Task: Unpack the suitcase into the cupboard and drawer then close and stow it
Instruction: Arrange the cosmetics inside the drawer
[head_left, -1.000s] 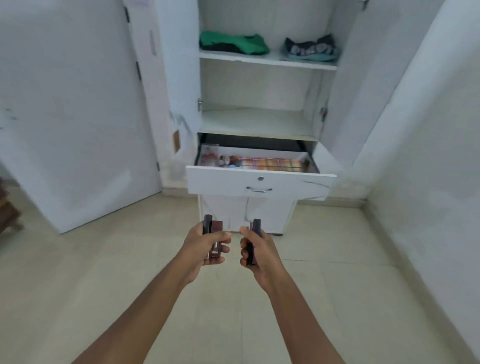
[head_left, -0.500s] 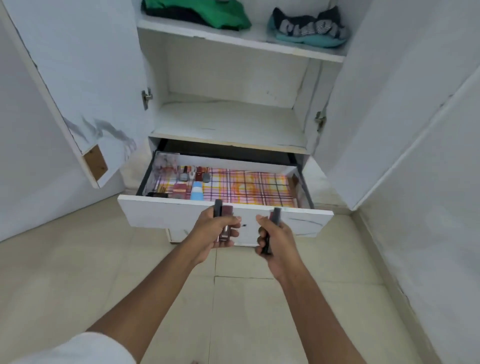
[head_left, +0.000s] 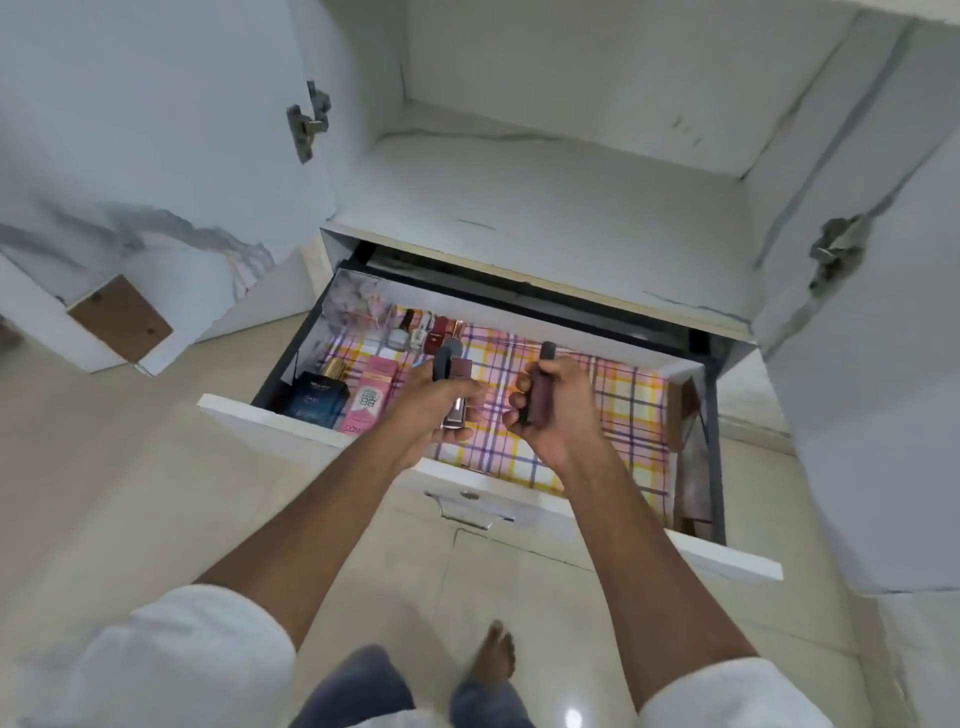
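Observation:
The white drawer stands pulled out under the cupboard shelf, lined with checked paper. My left hand grips two small cosmetic tubes, one dark grey and one maroon, above the drawer's middle. My right hand grips a dark maroon tube with a black cap, just right of the left hand. At the drawer's left lie a dark blue perfume box, a pink BB cream box and several small bottles. The suitcase is out of view.
Both cupboard doors hang open, the left door with a chipped brown corner, the right door close to my right arm. The drawer handle faces me. My bare foot stands on the beige tiled floor.
I have stepped up to the cupboard and both hands moved forward over the open drawer, still holding the tubes. The upper shelf with clothes has left the view.

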